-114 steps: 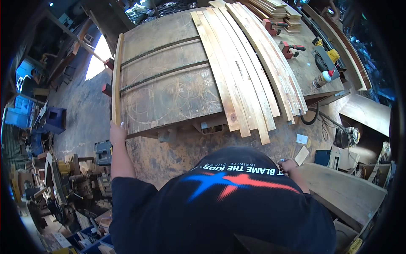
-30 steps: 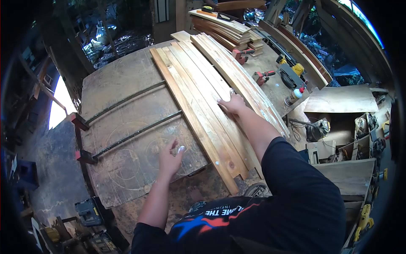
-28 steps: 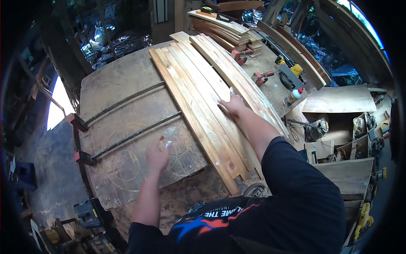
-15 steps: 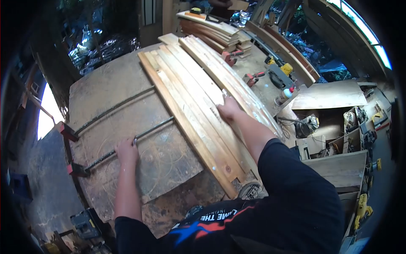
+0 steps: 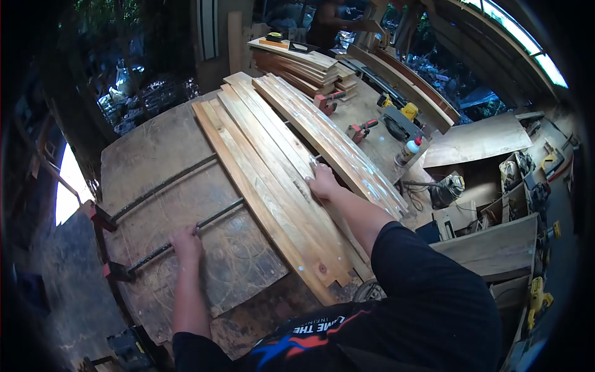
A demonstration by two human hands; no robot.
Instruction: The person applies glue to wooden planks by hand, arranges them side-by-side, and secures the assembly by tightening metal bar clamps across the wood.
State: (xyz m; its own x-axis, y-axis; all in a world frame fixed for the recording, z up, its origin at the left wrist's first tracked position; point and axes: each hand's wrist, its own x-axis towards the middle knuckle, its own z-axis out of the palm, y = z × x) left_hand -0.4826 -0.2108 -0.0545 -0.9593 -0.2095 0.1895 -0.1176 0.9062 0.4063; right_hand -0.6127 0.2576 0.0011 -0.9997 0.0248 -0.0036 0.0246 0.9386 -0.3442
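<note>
My left hand is closed around the dark bar of a long clamp, which lies across the worktable. Its red end is at the table's left edge. My right hand rests at the right edge of a row of long pale boards, fingers bent around something small and whitish that I cannot make out. A second clamp bar lies farther back, also passing beneath the boards. Right of my right hand, across a narrow gap, is a glue-smeared group of strips.
Behind the boards stands a stack of planks with a tape measure on top. Red clamps, a circular saw and a glue bottle sit to the right. Another person is at the back.
The view has tilted, so boards, clamps and hands appear lower. Both hands keep about the same places on the clamp bar and board edge. More of the person at the back shows.
</note>
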